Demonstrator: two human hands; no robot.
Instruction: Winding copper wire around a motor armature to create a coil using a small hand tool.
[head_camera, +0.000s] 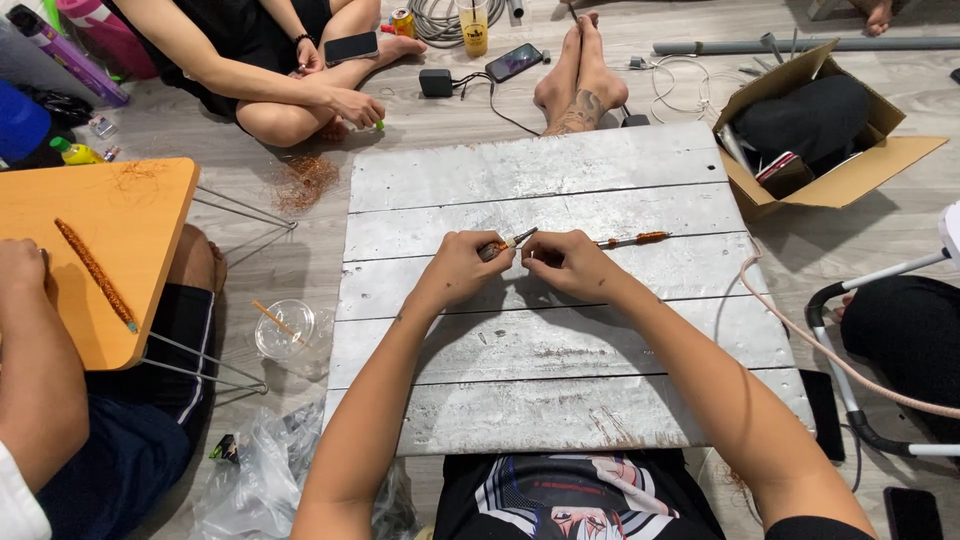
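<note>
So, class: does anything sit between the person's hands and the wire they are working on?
Nothing visible. The left hand holds pliers at the wire's near end, and the right hand grips the wire directly, above the grey board.

**Colours around the two hands**

Under the left hand (458, 268) and the right hand (566, 262) is a grey-white board (560, 400) with scratchy worn marks and dark lines between its planks. The left hand holds pliers (505, 244) with a silver tip. Just past the right hand lies a thin rod (630, 240) with orange-brown wire on it. Far to the left of the left hand is an orange table (120, 230) with a long orange-brown stick (95, 272). Far to the right of the right hand is a brown cardboard box (850, 175). Below both hands is a black shirt (570, 500) with a cartoon picture.
</note>
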